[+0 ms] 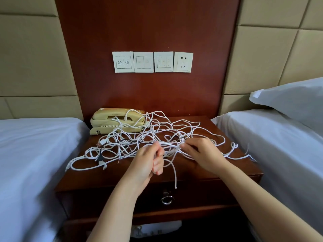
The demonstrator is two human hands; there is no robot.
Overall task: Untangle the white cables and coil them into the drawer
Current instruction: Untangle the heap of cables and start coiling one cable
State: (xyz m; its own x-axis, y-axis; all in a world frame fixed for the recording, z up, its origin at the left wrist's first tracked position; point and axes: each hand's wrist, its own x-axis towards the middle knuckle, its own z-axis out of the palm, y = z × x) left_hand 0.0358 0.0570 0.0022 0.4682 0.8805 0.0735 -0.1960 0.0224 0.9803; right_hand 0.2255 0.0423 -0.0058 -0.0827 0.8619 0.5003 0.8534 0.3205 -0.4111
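On nightstand (104, 177) | left hand (148, 161) + right hand (202, 154) grip cables (170, 144) | end overhangs edge

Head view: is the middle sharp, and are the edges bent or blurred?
Head view, middle: the tangled white cables, left hand and right hand are sharp. Head view, edges: the seams of the beige padded wall panels bow, and the white bed sheet at lower left smears. Head view, light: soft, no glare.

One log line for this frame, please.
stage: untangling | cables: tangled on nightstand, some over phone | left hand: grips strands | right hand: pinches strands | drawer: closed
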